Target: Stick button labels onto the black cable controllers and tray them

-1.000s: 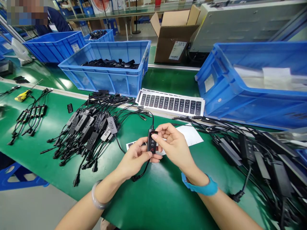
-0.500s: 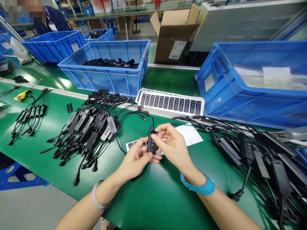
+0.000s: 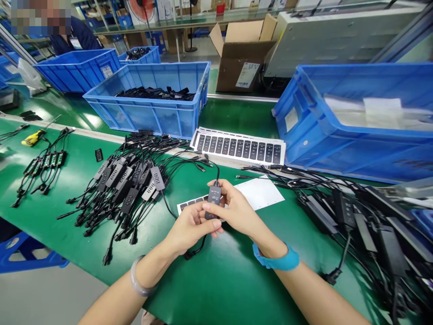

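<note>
Both hands hold one small black inline controller with a cable, just above the green table. My left hand grips its lower end with curled fingers. My right hand wraps its upper part, the thumb pressing across the face. The controller's cable runs up to the pile of similar black controllers on the left, and its plug end hangs below my left hand. A partly used sticker sheet and a white backing sheet lie under the hands.
A full sheet of black stickers lies behind. Blue bins stand at the back and right. A second heap of black cabled units is at right. Another small bundle and a yellow tool lie far left. A person stands at the back left.
My right hand has closed down over the controller, its thumb now pressing on the face. The controller sits slightly lower; the view has shifted a little.
</note>
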Demonstrator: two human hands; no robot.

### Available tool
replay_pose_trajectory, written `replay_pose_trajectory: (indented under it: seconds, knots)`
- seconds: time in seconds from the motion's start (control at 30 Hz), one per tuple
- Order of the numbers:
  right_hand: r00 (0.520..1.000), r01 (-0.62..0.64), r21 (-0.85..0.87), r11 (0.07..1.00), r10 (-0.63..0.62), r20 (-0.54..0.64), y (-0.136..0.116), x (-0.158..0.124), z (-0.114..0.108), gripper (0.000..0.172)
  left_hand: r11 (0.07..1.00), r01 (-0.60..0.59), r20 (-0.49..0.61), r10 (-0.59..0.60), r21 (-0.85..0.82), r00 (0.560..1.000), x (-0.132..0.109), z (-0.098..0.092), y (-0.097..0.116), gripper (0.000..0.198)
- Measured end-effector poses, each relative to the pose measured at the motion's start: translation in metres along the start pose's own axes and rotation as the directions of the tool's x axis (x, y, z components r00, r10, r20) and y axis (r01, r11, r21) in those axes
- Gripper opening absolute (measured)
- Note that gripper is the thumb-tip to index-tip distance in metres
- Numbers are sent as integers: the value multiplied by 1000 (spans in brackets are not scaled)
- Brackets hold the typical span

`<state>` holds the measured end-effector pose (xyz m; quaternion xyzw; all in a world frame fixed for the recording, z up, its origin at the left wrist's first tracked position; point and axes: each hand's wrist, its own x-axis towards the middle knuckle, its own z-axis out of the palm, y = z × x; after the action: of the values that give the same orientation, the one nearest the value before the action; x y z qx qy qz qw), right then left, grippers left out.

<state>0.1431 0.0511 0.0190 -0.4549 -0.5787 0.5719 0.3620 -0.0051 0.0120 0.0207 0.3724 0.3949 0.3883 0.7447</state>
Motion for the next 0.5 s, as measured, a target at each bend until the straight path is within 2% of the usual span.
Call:
replay_pose_trajectory:
  seconds: [0.07,0.2,0.33,0.5]
  knots:
    - [999,3,7,1000,-3,-50,0,1,0,30,1000,6,-3,-6,23,1000,1,1,-1,42]
    - [996,3,-61,998,-9,-88,-3,2,-3,39,1000,12,-54,-10,25,998,1,3,-4,50]
    - [997,64,-139,988,-69,-32,-5,-1,-2,38,1000,0,-107,2,15,994,1,3,-7,46]
    - [985,120,-303,945,-151,-78,-2,-5,5,35,999,-26,-101,30,39,994,3,2,-11,45]
